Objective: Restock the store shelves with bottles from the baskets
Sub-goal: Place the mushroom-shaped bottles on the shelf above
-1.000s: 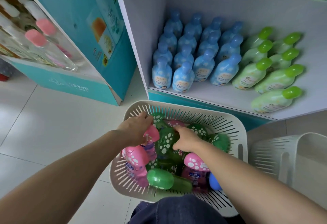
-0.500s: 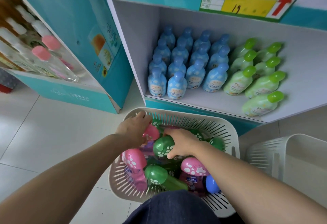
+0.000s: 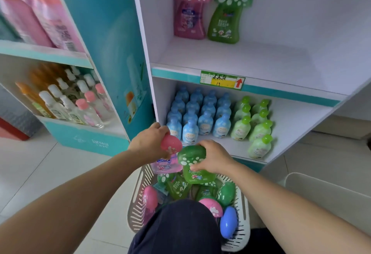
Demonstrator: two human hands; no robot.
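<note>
My left hand grips a pink mushroom-cap bottle by its cap, lifted above the white slotted basket. My right hand holds a green mushroom-cap bottle by its cap, beside the pink one. The basket below holds several more pink, green and blue bottles, partly hidden by my knee. On the upper shelf stand one pink mushroom bottle and one green one at the back left.
The lower shelf carries rows of small blue bottles and light green bottles. A teal display unit with pink and clear bottles stands at left. A second white basket sits on the tiled floor at right.
Both hands have risen out of the basket, each lifting a bottle. My view has tilted up, so the upper shelf with two mushroom bottles now shows.
</note>
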